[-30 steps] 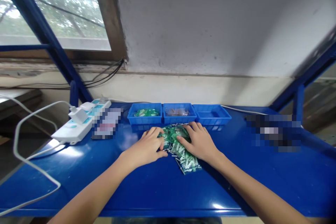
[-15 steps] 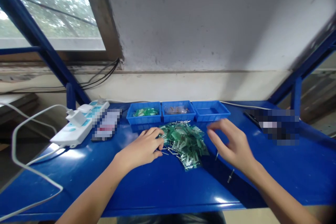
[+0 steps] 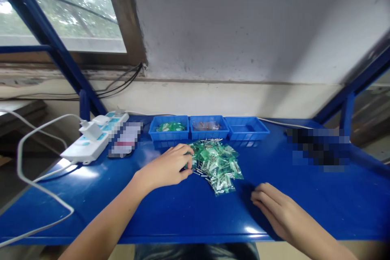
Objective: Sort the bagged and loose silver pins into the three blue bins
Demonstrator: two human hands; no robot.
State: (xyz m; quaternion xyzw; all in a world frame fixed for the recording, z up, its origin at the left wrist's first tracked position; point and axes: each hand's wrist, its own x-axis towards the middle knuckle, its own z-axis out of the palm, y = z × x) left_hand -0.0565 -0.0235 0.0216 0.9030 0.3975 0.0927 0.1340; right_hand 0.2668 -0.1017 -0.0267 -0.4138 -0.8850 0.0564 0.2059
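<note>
My left hand (image 3: 176, 165) curls at the left edge of the green plastic packets and silver metal pins (image 3: 217, 164), mid-desk; I can't tell whether its grip closes. My right hand (image 3: 278, 209), fingers together, sits near the glossy blue desk's (image 3: 183, 215) front edge.

One green packet pile (image 3: 217, 164), three blue bins (image 3: 169, 135) behind it, one left hand (image 3: 173, 165) at its left edge, one right hand (image 3: 272, 207) front right — one power strip (image 3: 91, 146) well left, two pixelated items (image 3: 126, 140) — one either side.

Tabletop (image 3: 183, 215), blue, glossy: green packets (image 3: 217, 162), metal pins (image 3: 200, 171); behind packets, three bins (image 3: 209, 134); left, power strip (image 3: 83, 152), pixelated pale item (image 3: 126, 136); right, pixelated dark item (image 3: 319, 146).
</note>
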